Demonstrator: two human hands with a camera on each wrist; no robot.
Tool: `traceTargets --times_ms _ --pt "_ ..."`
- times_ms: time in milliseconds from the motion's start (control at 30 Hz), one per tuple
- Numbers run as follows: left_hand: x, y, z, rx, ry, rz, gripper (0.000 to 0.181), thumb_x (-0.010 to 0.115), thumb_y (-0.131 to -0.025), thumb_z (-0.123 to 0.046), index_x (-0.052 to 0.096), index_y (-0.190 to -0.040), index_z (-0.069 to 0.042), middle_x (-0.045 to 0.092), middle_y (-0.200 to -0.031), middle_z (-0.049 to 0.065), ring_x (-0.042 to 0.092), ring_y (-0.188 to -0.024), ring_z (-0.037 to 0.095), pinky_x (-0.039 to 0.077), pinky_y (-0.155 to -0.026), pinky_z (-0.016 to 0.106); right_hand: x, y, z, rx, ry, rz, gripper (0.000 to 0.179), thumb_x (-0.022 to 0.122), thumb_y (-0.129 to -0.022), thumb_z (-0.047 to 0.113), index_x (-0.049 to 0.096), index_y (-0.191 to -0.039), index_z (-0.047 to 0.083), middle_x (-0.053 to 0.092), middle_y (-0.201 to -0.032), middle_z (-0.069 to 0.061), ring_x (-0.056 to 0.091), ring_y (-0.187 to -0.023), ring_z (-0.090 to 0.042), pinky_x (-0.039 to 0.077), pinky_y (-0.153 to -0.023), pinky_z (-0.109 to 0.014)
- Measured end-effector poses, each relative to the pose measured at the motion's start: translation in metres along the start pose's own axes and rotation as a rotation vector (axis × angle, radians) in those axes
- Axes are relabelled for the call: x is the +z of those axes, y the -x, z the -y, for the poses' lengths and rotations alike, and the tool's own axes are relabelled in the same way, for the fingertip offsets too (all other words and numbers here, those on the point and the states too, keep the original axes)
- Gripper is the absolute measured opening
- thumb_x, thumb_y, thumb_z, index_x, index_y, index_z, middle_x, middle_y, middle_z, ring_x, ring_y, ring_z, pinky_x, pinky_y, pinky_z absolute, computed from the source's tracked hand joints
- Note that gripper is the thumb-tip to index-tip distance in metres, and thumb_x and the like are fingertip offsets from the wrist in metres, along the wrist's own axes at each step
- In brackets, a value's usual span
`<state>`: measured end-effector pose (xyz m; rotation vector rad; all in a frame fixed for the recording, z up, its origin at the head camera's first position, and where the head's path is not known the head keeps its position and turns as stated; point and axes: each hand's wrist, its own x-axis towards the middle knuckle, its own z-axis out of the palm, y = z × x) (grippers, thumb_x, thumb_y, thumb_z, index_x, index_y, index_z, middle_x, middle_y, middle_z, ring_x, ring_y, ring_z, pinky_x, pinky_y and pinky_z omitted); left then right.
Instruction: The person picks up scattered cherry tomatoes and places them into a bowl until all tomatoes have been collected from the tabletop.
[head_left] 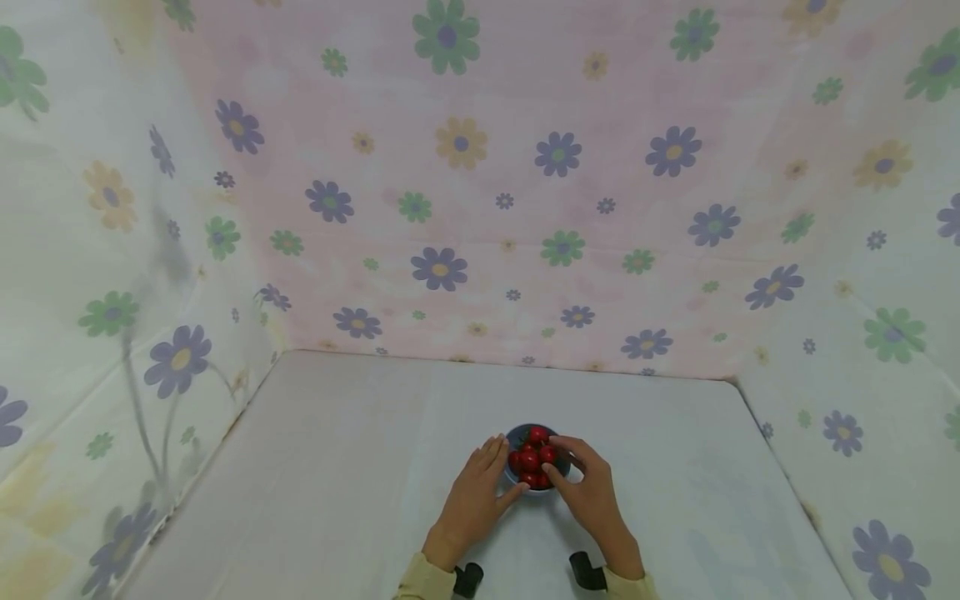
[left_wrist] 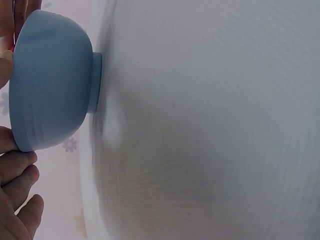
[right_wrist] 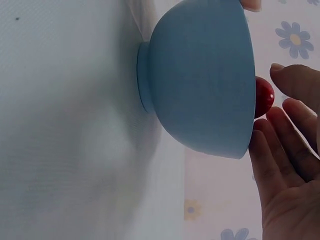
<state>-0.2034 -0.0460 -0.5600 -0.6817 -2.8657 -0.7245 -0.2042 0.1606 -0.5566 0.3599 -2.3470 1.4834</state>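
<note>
A light blue bowl point(head_left: 540, 492) stands on the white table, holding several glossy round red fruits point(head_left: 529, 461) that look like cherry tomatoes. My left hand point(head_left: 476, 492) holds the bowl at its left side, fingers along the outside and thumb at the near rim. In the left wrist view, curled fingers point(left_wrist: 17, 172) meet the rim. Over the right rim is my right hand point(head_left: 588, 487), thumb and index finger spread about a fruit. The right wrist view shows a gap between thumb and fingertips, close above a red fruit point(right_wrist: 263, 96); lower fingers point(right_wrist: 265, 155) touch the bowl's outside.
The white table point(head_left: 360, 475) reaches back to a pink flower-printed cloth wall point(head_left: 510, 225). Similar pale cloth hangs along the left and right sides. Dark wrist mounts point(head_left: 468, 579) sit near both cuffs, close to the table.
</note>
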Motion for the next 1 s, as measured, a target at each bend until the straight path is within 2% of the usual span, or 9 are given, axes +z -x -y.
traceTargets --times_ms 267,367,500,600,733,867,1000 --pt "-0.001 -0.003 0.000 -0.021 0.045 0.022 0.076 0.059 -0.101 -0.048 0.040 -0.153 0.005 0.038 -0.160 0.020 0.036 -0.150 0.034 0.032 -0.121 0.052 -0.004 -0.001 0.002 -0.069 0.088 -0.024 0.047 0.081 -0.084 -0.003 0.067 -0.128 0.001 0.071 -0.123 -0.013 0.069 -0.112 -0.029 0.058 -0.094 -0.047" --pt "-0.002 -0.004 0.002 -0.026 0.060 0.018 0.077 0.060 -0.101 -0.046 0.039 -0.153 0.006 0.037 -0.160 0.022 0.034 -0.150 0.036 0.032 -0.121 0.053 -0.007 0.000 0.000 -0.062 0.160 -0.030 0.050 0.081 -0.085 0.000 0.065 -0.132 0.004 0.070 -0.127 -0.013 0.068 -0.114 -0.029 0.057 -0.095 -0.049" --pt "-0.005 -0.002 0.006 -0.030 0.063 -0.017 0.075 0.060 -0.102 -0.044 0.037 -0.154 0.005 0.035 -0.161 0.023 0.033 -0.150 0.038 0.031 -0.121 0.055 -0.013 0.003 -0.004 -0.037 0.242 -0.011 0.052 0.079 -0.089 0.006 0.062 -0.138 0.004 0.065 -0.136 -0.016 0.062 -0.125 -0.035 0.051 -0.102 -0.055" --pt "-0.010 0.001 0.014 -0.025 0.014 -0.062 0.073 0.059 -0.102 -0.044 0.039 -0.155 0.002 0.037 -0.161 0.020 0.034 -0.150 0.036 0.031 -0.121 0.056 -0.020 0.004 -0.009 -0.020 0.302 0.019 0.054 0.076 -0.092 0.010 0.057 -0.143 0.002 0.059 -0.144 -0.018 0.054 -0.133 -0.037 0.046 -0.107 -0.057" --pt "-0.013 0.007 0.028 -0.026 -0.082 -0.118 0.068 0.058 -0.102 -0.046 0.044 -0.154 -0.005 0.041 -0.160 0.014 0.036 -0.150 0.031 0.032 -0.120 0.055 -0.029 0.008 -0.014 -0.001 0.444 0.061 0.058 0.073 -0.096 0.015 0.051 -0.148 0.001 0.051 -0.152 -0.019 0.048 -0.139 -0.038 0.041 -0.112 -0.056" --pt "-0.015 0.014 0.041 -0.054 -0.136 -0.138 0.066 0.058 -0.101 -0.046 0.045 -0.154 -0.009 0.043 -0.159 0.011 0.036 -0.150 0.030 0.031 -0.120 0.057 -0.039 0.013 -0.019 0.020 0.577 0.098 0.065 0.072 -0.096 0.021 0.045 -0.151 -0.002 0.044 -0.156 -0.023 0.041 -0.144 -0.042 0.033 -0.116 -0.063" --pt "-0.017 0.023 0.051 -0.098 -0.167 -0.127 0.069 0.058 -0.101 -0.047 0.042 -0.156 -0.009 0.041 -0.160 0.012 0.035 -0.151 0.032 0.029 -0.121 0.059 -0.049 0.017 -0.022 0.051 0.644 0.137 0.070 0.070 -0.097 0.029 0.041 -0.153 -0.003 0.037 -0.159 -0.026 0.033 -0.147 -0.047 0.028 -0.115 -0.069"
